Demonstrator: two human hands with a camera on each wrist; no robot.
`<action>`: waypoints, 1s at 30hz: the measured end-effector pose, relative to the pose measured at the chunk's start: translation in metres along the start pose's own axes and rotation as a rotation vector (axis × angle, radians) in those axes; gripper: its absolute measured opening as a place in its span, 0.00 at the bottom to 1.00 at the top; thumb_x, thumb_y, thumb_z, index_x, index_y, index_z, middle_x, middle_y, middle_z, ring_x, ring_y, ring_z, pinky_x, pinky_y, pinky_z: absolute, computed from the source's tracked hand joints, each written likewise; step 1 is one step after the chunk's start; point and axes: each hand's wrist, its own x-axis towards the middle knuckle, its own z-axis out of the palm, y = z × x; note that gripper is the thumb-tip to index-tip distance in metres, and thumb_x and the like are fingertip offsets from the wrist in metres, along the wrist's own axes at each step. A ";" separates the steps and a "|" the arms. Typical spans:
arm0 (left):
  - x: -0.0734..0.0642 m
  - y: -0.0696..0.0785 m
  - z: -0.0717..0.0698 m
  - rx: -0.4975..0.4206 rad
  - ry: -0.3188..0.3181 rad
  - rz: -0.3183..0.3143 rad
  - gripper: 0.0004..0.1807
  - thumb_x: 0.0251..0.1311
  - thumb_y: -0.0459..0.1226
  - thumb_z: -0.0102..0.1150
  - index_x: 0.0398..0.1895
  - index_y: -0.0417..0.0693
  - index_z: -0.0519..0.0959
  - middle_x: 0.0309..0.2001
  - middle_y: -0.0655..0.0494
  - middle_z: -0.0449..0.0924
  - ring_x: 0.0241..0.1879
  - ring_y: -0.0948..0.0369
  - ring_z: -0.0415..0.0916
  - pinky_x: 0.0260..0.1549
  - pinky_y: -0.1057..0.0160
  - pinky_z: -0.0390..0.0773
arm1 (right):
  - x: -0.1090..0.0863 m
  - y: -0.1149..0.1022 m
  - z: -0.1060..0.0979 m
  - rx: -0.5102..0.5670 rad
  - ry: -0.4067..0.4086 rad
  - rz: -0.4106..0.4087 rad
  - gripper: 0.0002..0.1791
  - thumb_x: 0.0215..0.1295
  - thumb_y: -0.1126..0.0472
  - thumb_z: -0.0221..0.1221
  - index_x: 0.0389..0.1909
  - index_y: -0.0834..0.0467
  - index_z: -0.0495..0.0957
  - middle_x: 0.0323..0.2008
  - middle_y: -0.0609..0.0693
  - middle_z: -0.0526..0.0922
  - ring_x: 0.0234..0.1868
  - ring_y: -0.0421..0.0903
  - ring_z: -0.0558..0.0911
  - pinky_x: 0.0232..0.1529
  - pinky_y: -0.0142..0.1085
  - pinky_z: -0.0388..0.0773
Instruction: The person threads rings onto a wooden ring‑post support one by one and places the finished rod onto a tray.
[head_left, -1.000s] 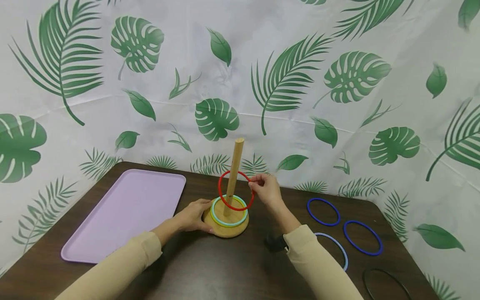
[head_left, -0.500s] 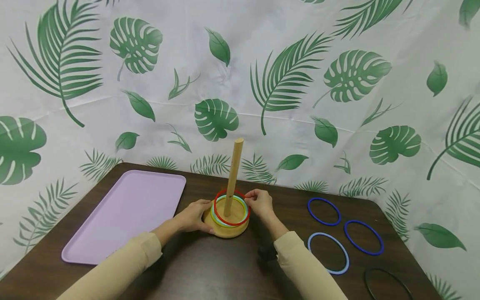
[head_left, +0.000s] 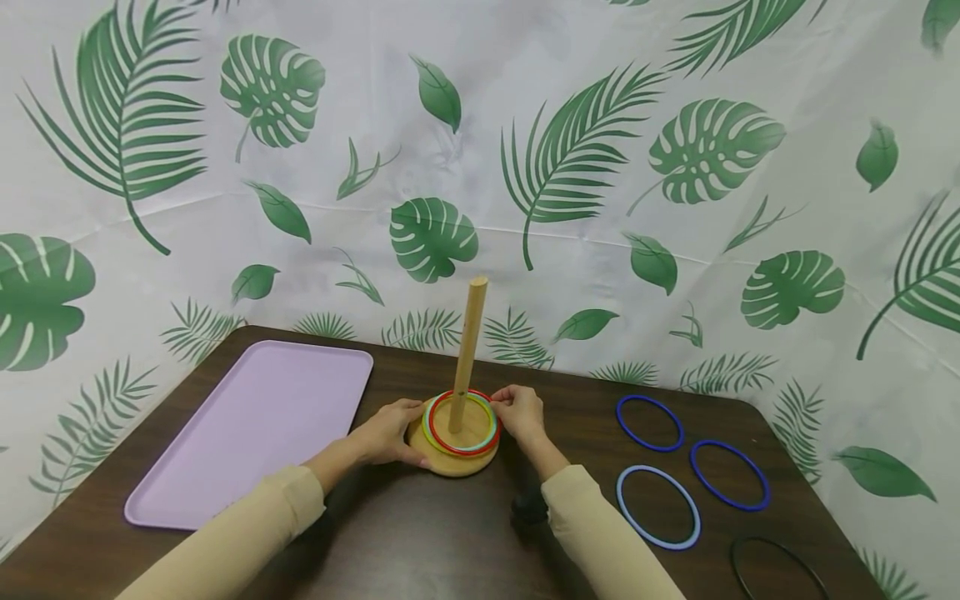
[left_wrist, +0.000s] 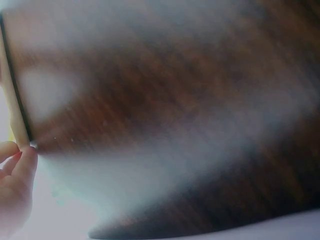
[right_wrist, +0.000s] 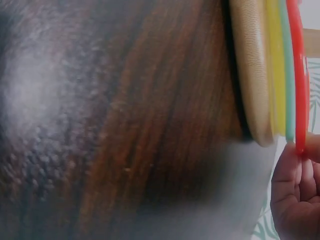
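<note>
In the head view, a wooden ring-toss stand has an upright peg (head_left: 468,342) on a round base (head_left: 453,467). My left hand (head_left: 384,433) grips the base's left edge, thumb in front and fingers behind. With its fingertips, my right hand (head_left: 522,415) pinches the red ring (right_wrist: 301,100) at its right side. The red ring circles the peg low down, above the turquoise ring (right_wrist: 287,75) and the yellow ring (right_wrist: 276,75) around the same peg. In the right wrist view, these rings appear edge-on beside the base.
Left of the stand lies a lilac tray (head_left: 255,425). On the right of the dark wooden table (head_left: 420,550) are two dark blue rings, one farther back (head_left: 649,451), a light blue ring (head_left: 671,546) and a black ring (head_left: 780,545). A leaf-patterned cloth (head_left: 480,167) hangs behind.
My right hand has lowered the red ring down the peg, from tilted above the other rings to nearly flat over them. My left hand has stayed on the base.
</note>
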 end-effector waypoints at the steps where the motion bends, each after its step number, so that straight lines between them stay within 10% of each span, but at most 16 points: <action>1: 0.000 0.000 0.000 -0.003 -0.003 -0.004 0.50 0.37 0.46 0.76 0.61 0.25 0.66 0.58 0.31 0.69 0.58 0.39 0.68 0.58 0.45 0.67 | 0.000 0.001 0.001 0.000 0.003 0.004 0.02 0.52 0.65 0.65 0.26 0.60 0.84 0.20 0.48 0.81 0.24 0.40 0.74 0.28 0.31 0.71; 16: 0.000 -0.012 0.005 -0.016 0.028 0.060 0.53 0.38 0.56 0.73 0.59 0.24 0.67 0.56 0.31 0.70 0.57 0.38 0.68 0.56 0.44 0.69 | -0.002 0.005 0.007 0.069 0.020 0.034 0.07 0.55 0.61 0.64 0.25 0.62 0.83 0.18 0.48 0.81 0.15 0.35 0.72 0.18 0.28 0.72; 30: 0.002 -0.004 0.004 0.024 -0.013 -0.023 0.51 0.37 0.49 0.76 0.61 0.26 0.65 0.59 0.33 0.69 0.59 0.40 0.67 0.58 0.45 0.67 | -0.004 0.002 0.006 0.144 -0.015 0.096 0.08 0.56 0.61 0.64 0.27 0.63 0.84 0.20 0.48 0.81 0.18 0.38 0.74 0.19 0.29 0.76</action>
